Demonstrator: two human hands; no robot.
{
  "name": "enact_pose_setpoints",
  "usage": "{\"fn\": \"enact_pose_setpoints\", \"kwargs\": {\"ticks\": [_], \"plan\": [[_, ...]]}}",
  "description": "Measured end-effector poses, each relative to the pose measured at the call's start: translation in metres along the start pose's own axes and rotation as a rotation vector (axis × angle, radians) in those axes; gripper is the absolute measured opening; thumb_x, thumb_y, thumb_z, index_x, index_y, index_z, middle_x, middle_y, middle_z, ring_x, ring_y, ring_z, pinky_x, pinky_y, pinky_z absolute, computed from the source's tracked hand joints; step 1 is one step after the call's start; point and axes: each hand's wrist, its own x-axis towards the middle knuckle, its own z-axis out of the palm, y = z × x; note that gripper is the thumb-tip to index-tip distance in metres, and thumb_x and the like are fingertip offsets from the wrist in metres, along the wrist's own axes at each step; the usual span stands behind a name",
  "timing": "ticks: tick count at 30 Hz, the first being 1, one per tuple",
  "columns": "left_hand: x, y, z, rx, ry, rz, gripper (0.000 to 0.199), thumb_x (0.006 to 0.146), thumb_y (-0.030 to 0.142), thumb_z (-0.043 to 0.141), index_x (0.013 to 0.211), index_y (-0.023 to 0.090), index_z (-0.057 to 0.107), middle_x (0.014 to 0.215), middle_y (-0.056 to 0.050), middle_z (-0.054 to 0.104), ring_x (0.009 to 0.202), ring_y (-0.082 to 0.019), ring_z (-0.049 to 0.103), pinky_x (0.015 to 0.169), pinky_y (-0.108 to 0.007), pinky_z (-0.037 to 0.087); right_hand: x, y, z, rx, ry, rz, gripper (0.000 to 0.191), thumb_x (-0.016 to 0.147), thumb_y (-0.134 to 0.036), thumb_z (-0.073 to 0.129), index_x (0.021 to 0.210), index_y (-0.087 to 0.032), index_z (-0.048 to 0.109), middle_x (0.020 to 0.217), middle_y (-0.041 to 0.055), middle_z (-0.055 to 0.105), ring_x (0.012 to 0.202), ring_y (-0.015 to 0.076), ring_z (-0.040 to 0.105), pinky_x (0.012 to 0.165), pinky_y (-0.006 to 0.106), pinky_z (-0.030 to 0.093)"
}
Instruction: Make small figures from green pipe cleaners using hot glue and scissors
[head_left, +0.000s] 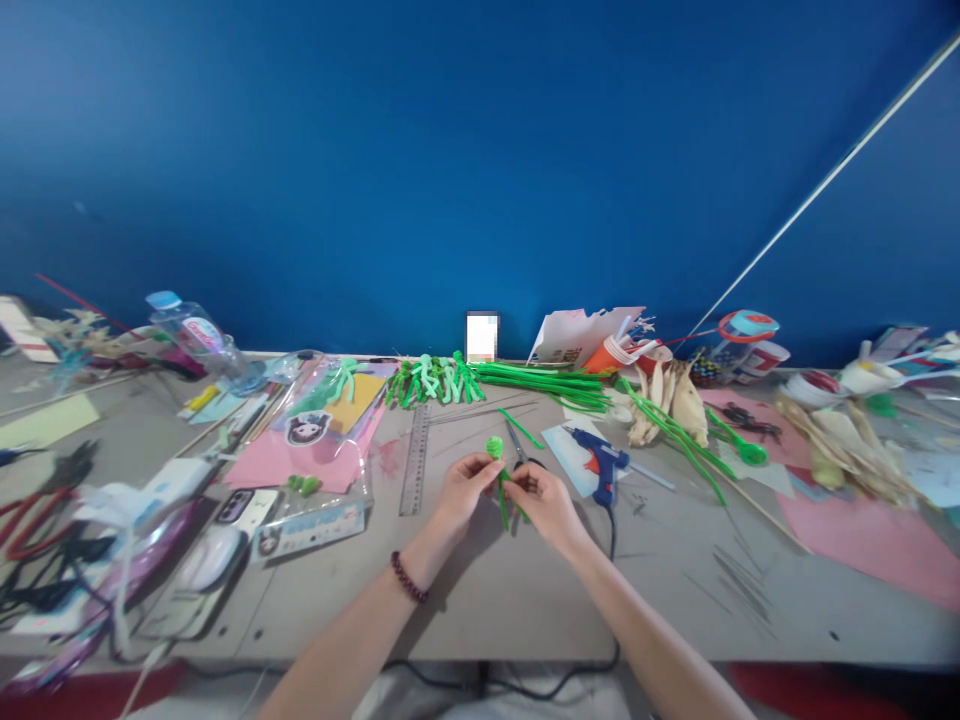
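Above the middle of the table, my left hand (469, 487) pinches a small green pipe-cleaner piece (495, 447) with a rounded, coiled top and strands hanging below. My right hand (541, 500) is closed on the same piece from the right, at its lower strands. The fingertips of both hands nearly meet around it. Just behind the hands lie scissors (517, 445), partly hidden, and a loose green strip (521, 428).
A blue glue gun (606, 462) with its cord lies right of my hands. A metal ruler (415, 460) is to the left. Green pipe cleaners (547, 380) and a propped phone (481, 336) stand along the back; a bottle (196, 332) is far left.
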Motion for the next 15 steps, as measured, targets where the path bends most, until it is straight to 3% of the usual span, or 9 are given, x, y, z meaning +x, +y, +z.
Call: {"fn": "enact_pose_setpoints", "kwargs": {"ticks": [15], "plan": [[0.0004, 0.0022, 0.0013, 0.016, 0.003, 0.032, 0.034, 0.052, 0.027, 0.082, 0.081, 0.015, 0.068, 0.062, -0.001, 0.062, 0.054, -0.011, 0.053, 0.048, -0.023, 0.039, 0.0016, 0.0003, -0.0012, 0.098, 0.031, 0.067, 0.021, 0.070, -0.035, 0.066, 0.069, -0.017, 0.055, 0.057, -0.0017, 0.060, 0.047, 0.0100, 0.054, 0.045, 0.021, 0.042]]}}
